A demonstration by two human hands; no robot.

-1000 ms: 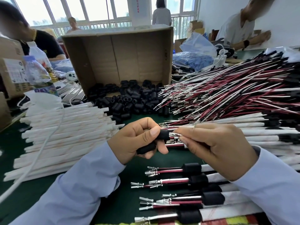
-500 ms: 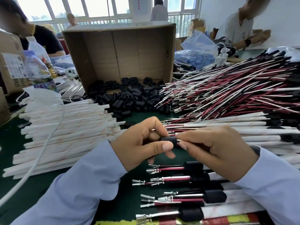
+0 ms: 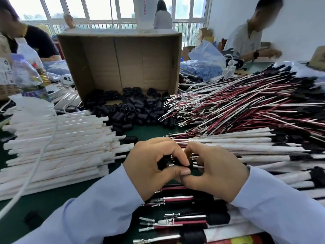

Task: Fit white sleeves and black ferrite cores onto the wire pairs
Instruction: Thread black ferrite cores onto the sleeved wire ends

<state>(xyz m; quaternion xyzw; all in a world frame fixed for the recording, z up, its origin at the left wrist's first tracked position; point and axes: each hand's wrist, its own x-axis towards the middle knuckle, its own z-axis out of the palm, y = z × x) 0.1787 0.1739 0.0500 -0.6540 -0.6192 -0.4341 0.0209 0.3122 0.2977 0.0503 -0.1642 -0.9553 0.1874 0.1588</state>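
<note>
Both hands meet low in the middle over the green desk (image 3: pixel 58 205), knuckles up, wrists coming in from the near corners in pale blue sleeves. The left hand (image 3: pixel 154 166) pinches one black ferrite core (image 3: pixel 164 163) between thumb and curled fingers. The right hand (image 3: pixel 216 171) is curled round one wire pair (image 3: pixel 198 166), which runs off to the right. Fingertips of the two hands touch, hiding where wire meets core.

One stack of white sleeves (image 3: pixel 58 147) lies at left, too many to count, with one white cable (image 3: pixel 40 155) draped across it. A heap of loose cores (image 3: pixel 133 110) spills from one cardboard box (image 3: pixel 123 62) at the far side; a single core (image 3: pixel 131 139) sits apart, just beyond the left hand. Bare wire pairs (image 3: pixel 246 106) are heaped at right. At least three finished pairs (image 3: pixel 184 222) lie nearest, partly under the forearms. One bottle (image 3: pixel 29 76) stands far left.
</note>
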